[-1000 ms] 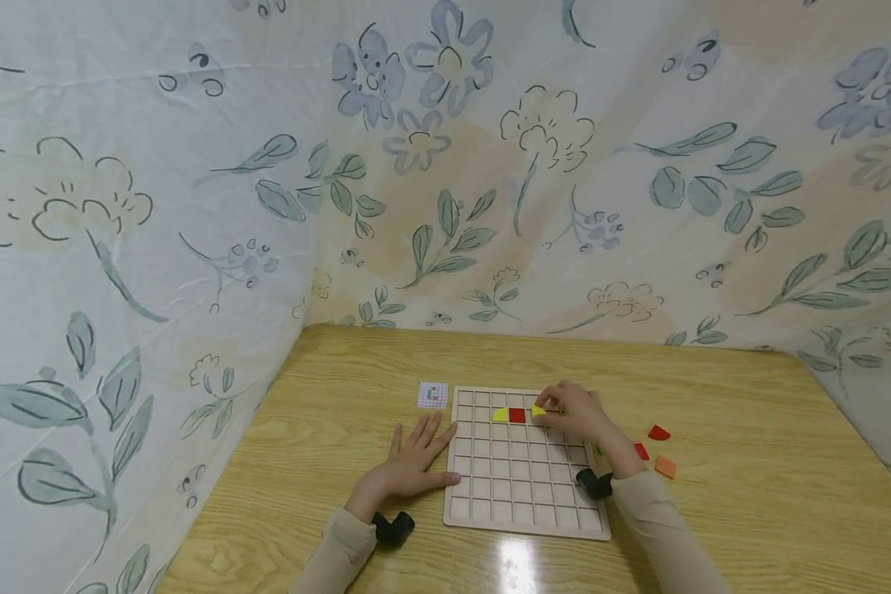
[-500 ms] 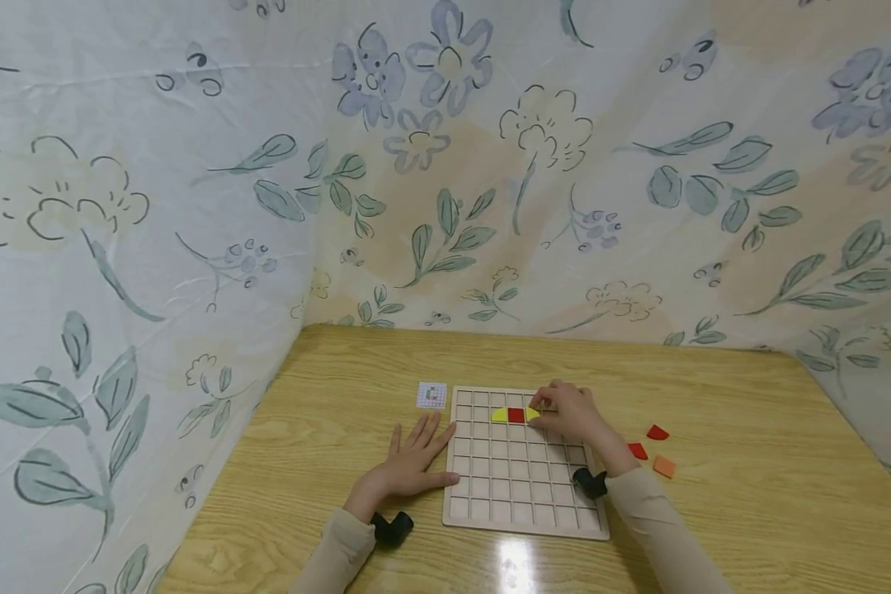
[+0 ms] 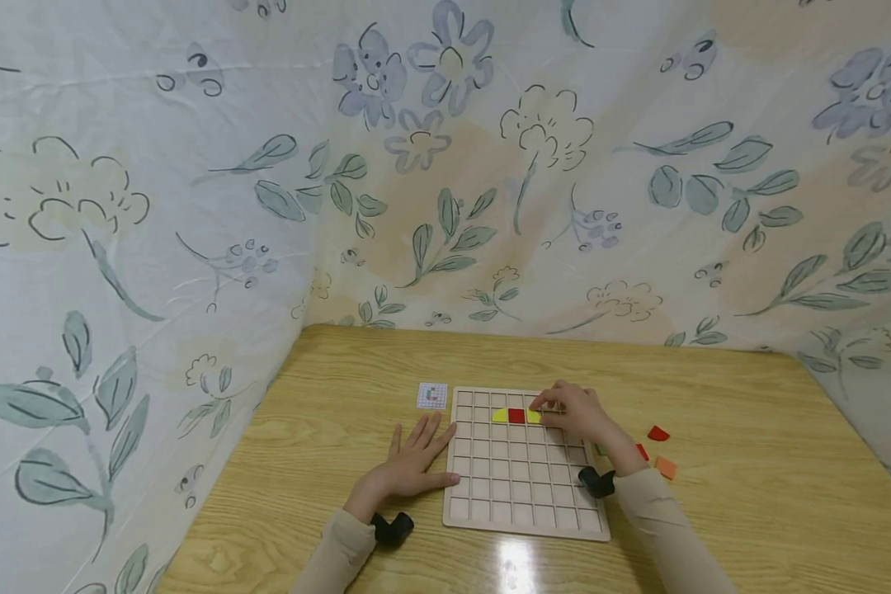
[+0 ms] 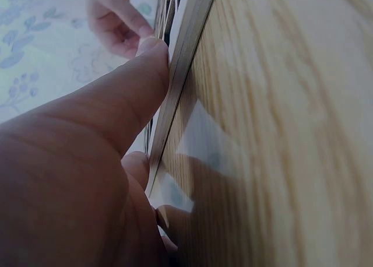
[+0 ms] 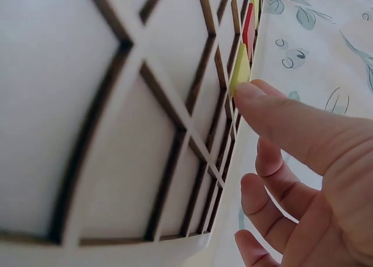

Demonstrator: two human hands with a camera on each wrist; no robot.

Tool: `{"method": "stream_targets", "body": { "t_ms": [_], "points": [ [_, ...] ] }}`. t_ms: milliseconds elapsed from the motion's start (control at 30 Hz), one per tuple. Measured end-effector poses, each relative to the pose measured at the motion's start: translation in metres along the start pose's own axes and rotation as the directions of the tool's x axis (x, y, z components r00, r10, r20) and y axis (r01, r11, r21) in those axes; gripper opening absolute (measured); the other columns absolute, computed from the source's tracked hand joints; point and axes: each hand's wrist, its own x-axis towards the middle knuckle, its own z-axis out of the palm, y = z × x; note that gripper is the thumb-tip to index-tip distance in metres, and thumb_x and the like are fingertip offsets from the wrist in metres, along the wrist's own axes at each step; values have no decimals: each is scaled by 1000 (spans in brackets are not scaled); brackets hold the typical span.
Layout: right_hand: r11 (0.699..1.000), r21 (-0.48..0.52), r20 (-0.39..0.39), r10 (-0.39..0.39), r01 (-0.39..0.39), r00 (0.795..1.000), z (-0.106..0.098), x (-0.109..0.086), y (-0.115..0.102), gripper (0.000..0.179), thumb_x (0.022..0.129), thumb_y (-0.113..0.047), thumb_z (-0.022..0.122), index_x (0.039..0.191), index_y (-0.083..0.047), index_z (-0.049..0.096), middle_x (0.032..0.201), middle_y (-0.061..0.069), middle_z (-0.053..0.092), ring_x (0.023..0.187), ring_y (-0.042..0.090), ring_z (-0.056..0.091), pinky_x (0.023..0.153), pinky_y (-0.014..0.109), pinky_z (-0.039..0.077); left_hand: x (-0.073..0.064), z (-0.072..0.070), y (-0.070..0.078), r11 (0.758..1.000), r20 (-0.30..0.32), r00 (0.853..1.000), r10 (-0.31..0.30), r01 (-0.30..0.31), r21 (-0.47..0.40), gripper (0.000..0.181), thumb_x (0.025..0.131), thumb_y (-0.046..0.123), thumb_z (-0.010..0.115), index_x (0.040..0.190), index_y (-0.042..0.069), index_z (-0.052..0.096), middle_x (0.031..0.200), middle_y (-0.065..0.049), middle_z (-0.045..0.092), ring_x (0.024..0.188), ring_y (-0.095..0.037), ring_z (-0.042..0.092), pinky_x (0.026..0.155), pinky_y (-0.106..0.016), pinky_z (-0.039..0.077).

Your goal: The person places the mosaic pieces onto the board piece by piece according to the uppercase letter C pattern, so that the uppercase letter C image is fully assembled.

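On the wooden grid board (image 3: 490, 487), a yellow quarter-circle tile (image 3: 501, 416) and a red square tile (image 3: 516, 417) lie side by side in one row. A second yellow quarter-circle tile (image 3: 533, 417) is at the cell right of the red one. My right hand (image 3: 573, 410) has thumb and index finger pinched at this tile; in the right wrist view the thumb tip meets the edge of the yellow tile (image 5: 240, 71), with the other fingers loosely bent. Spread out, my left hand (image 3: 408, 464) rests by the board's left edge, thumb on its rim.
A small printed pattern card (image 3: 432, 395) lies left of the board's far corner. Beyond the right forearm are a red quarter-circle tile (image 3: 658, 433), an orange square tile (image 3: 665, 468) and a partly hidden red tile (image 3: 642, 451). Flowered cloth (image 3: 445, 206) hangs behind the table.
My right hand has brought the second yellow tile a little left, up to the red square's right side. Its fingers have since shifted slightly right. The left hand stays in place.
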Motion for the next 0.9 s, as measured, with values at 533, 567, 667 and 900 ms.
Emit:
{"method": "stream_targets", "body": {
  "t_ms": [533, 567, 667, 900],
  "points": [
    [1000, 17, 6, 7, -7, 1000, -3, -1, 1, 13, 83, -16, 70, 95, -21, 70, 82, -4, 54, 75, 13, 47, 75, 46, 24, 3, 1, -1, 1000, -3, 1000, 0, 0, 8, 80, 89, 58, 46, 151, 20, 11, 156, -9, -5, 142, -30, -10, 106, -62, -12],
    [1000, 21, 5, 6, -6, 1000, -4, -1, 1, 13, 83, -16, 70, 95, -20, 70, 81, -3, 54, 73, 12, 46, 74, 44, 23, 3, 0, -1, 1000, -4, 1000, 1, -1, 7, 80, 89, 58, 46, 151, 20, 11, 156, -9, -5, 142, -30, -9, 106, -62, -12],
    [999, 34, 9, -2, 1, 1000, -7, -3, 2, 14, 83, -17, 69, 96, -20, 70, 81, -2, 54, 72, 11, 46, 71, 40, 22, 3, 0, 0, 1000, -3, 1000, 0, 0, -1, 80, 90, 58, 46, 151, 20, 11, 156, -10, -5, 142, -31, -10, 105, -62, -12],
    [999, 53, 14, -6, 5, 1000, -16, -10, 9, 15, 83, -17, 70, 98, -18, 70, 84, 1, 55, 68, 11, 46, 62, 29, 36, 3, -1, 1, 1000, -1, 1000, 0, 0, -13, 80, 90, 57, 47, 151, 20, 11, 156, -10, -5, 142, -31, -10, 105, -62, -13]
  ]
}}
